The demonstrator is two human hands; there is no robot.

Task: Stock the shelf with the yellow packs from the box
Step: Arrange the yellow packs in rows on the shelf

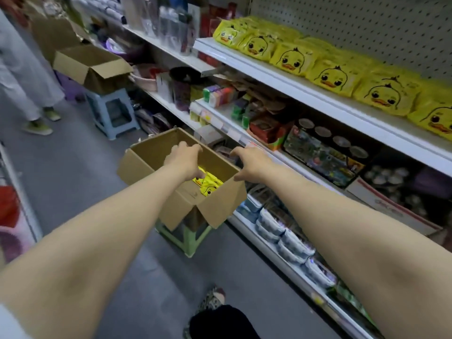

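Over open cardboard box on green stool: left hand above opening, fingers loosely bent, gripping nothing. Right hand just beside it, over box's shelf-side rim, fingers spread, empty too. Deep in box, below left hand: few yellow packs (duck face printed on each). On upper shelf, well apart from box: row of same packs lined along front edge.

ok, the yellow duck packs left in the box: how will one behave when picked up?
Likely soft and pliable: the yellow packs lie slanted in the box, and the shelved packs bulge like pillows. Probably light for their size, being so puffy. The film looks smooth, so it may be slippery.
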